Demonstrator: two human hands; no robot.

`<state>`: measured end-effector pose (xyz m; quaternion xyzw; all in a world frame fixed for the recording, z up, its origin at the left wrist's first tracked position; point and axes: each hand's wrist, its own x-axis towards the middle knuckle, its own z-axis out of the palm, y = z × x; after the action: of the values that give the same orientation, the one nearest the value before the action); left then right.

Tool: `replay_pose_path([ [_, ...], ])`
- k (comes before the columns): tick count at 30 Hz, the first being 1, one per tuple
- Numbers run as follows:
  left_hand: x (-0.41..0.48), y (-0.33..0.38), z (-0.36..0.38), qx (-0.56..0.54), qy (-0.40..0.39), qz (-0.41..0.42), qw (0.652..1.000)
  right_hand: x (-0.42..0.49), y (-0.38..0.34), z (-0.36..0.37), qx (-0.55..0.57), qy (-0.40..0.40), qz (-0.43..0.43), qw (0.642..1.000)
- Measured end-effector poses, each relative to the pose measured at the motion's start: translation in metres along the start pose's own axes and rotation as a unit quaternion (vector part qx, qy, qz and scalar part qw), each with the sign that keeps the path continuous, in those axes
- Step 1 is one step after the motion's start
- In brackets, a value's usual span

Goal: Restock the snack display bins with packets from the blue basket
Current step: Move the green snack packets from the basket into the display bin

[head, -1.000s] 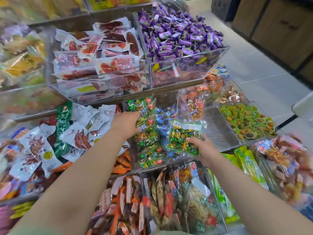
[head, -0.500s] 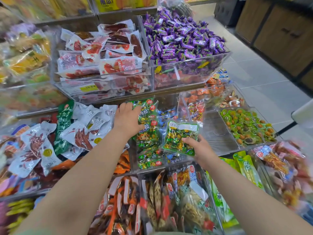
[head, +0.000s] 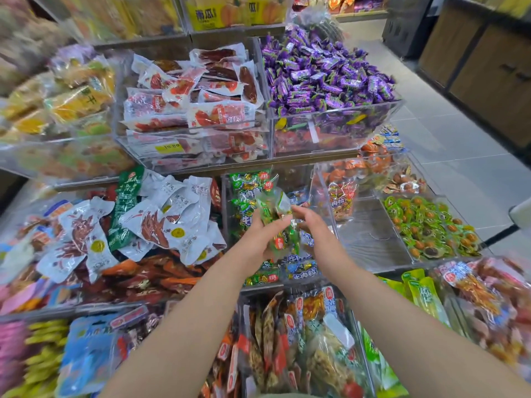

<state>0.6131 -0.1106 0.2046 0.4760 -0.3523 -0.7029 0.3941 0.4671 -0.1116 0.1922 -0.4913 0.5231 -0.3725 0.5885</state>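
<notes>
Your two hands meet over the middle clear bin (head: pixel 323 196) on the second shelf tier, and the green packet (head: pixel 273 214) is caught between them, held up just above the bin's contents. It stands roughly on end and is blurred, so its print cannot be read. Your left hand (head: pixel 254 237) is against the packet's left side: its fingers (head: pixel 258 222) curl round behind the wrapper and the thumb seems to lie across the front, so this hand grips it. Your right hand (head: pixel 314 231) comes in from the other side with its fingers loosely bent, their tips at the packet's upper right edge. The blur hides whether they pinch the wrapper or only touch it. Below your hands the bin holds matching green packets (head: pixel 247 182) toward the back and blue packets (head: pixel 298 267) at the front. Just left of this bin lies a heap of white chicken-feet pouches (head: pixel 172 219). To its right is a compartment with a wood-grain floor (head: pixel 370 234), and beyond that a bin of small green-wrapped snacks (head: pixel 431 228). On the tier above, purple candies (head: pixel 324 79) fill the right bin and red-and-white sausage packs (head: pixel 198 110) fill the one beside it.
</notes>
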Motion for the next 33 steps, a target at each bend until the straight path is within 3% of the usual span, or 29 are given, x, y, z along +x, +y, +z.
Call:
replay_pose_path([
  [4,-0.009,0.002,-0.019,-0.107,-0.024,-0.006,0.994,0.003,0.0,0.002,0.002,0.016,-0.021,1.0],
  [11,-0.014,0.017,-0.045,-0.132,-0.033,-0.052,0.989,0.022,0.001,-0.002,-0.069,-0.005,0.062,0.996],
  [16,-0.015,0.035,-0.049,-0.028,0.02,-0.084,0.996,0.029,0.004,-0.002,-0.102,0.063,0.104,0.987],
  [20,-0.018,0.038,-0.043,-0.135,-0.108,-0.013,0.985,0.031,0.004,-0.002,-0.061,0.118,0.118,0.984],
  [23,-0.017,0.025,-0.038,0.016,-0.154,0.038,0.987,0.032,0.005,0.0,-0.038,0.109,0.127,0.985],
  [25,-0.016,0.017,-0.034,0.122,-0.112,0.032,0.986,0.033,0.006,0.002,-0.023,0.106,0.129,0.986],
  [27,-0.013,0.014,-0.031,0.182,-0.014,0.035,0.983,0.035,0.006,0.002,-0.024,0.108,0.126,0.986],
  [29,-0.007,0.011,-0.033,0.171,0.082,0.067,0.98,0.037,0.006,0.001,-0.031,0.107,0.126,0.986],
  [33,0.003,0.025,-0.043,0.094,0.186,0.087,0.974,0.039,0.011,-0.009,-0.029,0.145,0.13,0.98],
])
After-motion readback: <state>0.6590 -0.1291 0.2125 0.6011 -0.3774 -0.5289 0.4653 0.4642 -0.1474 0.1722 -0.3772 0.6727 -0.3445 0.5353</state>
